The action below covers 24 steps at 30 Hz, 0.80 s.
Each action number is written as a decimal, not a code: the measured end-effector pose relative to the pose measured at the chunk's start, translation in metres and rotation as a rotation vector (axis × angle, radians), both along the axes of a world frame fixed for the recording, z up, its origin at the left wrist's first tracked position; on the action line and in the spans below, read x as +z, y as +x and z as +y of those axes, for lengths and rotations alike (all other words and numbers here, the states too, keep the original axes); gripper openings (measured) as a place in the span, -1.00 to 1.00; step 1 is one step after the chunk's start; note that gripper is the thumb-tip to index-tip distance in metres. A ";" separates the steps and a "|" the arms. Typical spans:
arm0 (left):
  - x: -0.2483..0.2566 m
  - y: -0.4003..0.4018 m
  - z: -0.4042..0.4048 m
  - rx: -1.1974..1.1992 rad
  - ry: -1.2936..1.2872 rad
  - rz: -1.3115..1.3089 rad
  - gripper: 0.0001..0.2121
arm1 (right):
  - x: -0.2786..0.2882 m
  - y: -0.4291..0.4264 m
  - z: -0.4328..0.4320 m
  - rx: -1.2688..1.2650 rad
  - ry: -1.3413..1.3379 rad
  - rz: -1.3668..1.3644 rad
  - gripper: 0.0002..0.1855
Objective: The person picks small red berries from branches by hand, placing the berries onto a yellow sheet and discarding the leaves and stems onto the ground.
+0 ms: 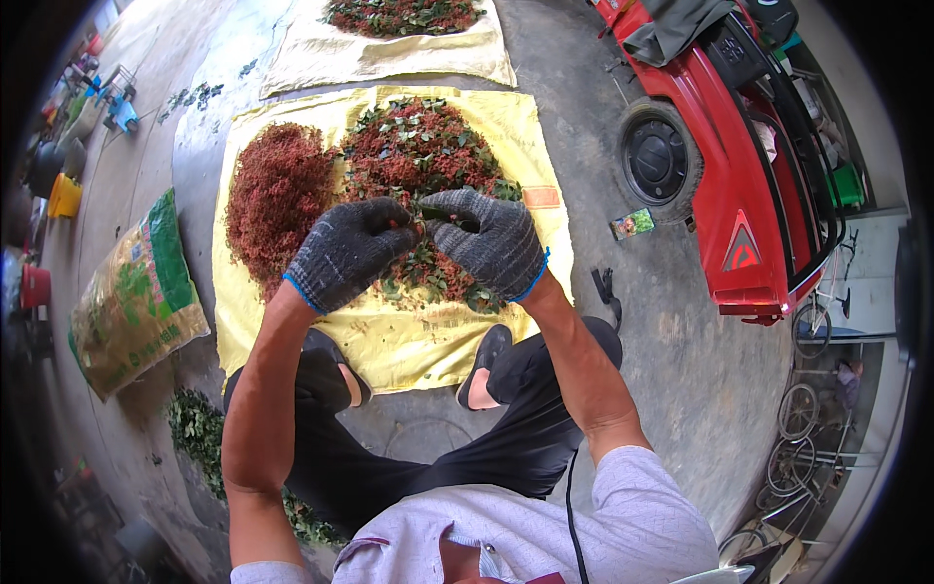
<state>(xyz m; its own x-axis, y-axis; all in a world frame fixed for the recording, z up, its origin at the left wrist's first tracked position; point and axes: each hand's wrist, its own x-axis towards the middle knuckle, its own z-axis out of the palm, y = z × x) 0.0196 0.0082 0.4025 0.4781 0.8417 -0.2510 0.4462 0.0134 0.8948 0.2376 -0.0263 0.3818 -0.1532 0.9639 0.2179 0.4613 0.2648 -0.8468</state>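
Both my hands wear dark grey knitted work gloves with blue cuff edges. My left hand (352, 252) pinches a small sprig with red peppercorns, likely Sichuan pepper (419, 228), between thumb and fingers. Fingertip to fingertip with it, my right hand (487, 237) grips the leafy side of the same sprig; the fingers partly hide it. Below and beyond my hands, a heap of red clusters mixed with green leaves (419, 157) lies on a yellow woven sack (343, 358). To its left rests a heap of red clusters with few leaves (281, 186).
A whitish woven sack (394, 62) farther off bears another leafy red heap (405, 16). A filled, printed bag (142, 299) lies left, near discarded green leaves (197, 431). At right stand a red cargo vehicle (719, 168) and bicycles (795, 438); a small printed packet (633, 224) lies by the wheel.
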 end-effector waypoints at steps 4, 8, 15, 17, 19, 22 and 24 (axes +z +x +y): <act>0.004 -0.003 -0.005 -0.017 -0.001 0.052 -0.81 | 0.005 -0.003 -0.005 0.054 -0.031 -0.014 -0.72; 0.001 -0.005 -0.008 -0.069 0.106 0.158 -0.82 | -0.002 -0.006 -0.006 0.046 0.150 -0.106 -0.81; -0.007 -0.019 -0.006 -0.250 0.259 0.370 -0.73 | -0.021 -0.019 -0.005 0.107 0.430 -0.404 -0.80; -0.010 -0.023 -0.004 -0.289 0.283 0.451 -0.72 | -0.024 -0.024 -0.007 0.131 0.422 -0.473 -0.81; -0.003 -0.024 -0.003 -0.311 0.276 0.558 -0.75 | -0.024 -0.027 -0.010 0.168 0.387 -0.475 -0.80; -0.003 -0.028 -0.007 -0.304 0.282 0.591 -0.79 | -0.023 -0.035 -0.014 0.178 0.340 -0.429 -0.80; -0.005 -0.030 -0.009 -0.304 0.333 0.614 -0.82 | -0.026 -0.037 -0.015 0.187 0.266 -0.382 -0.80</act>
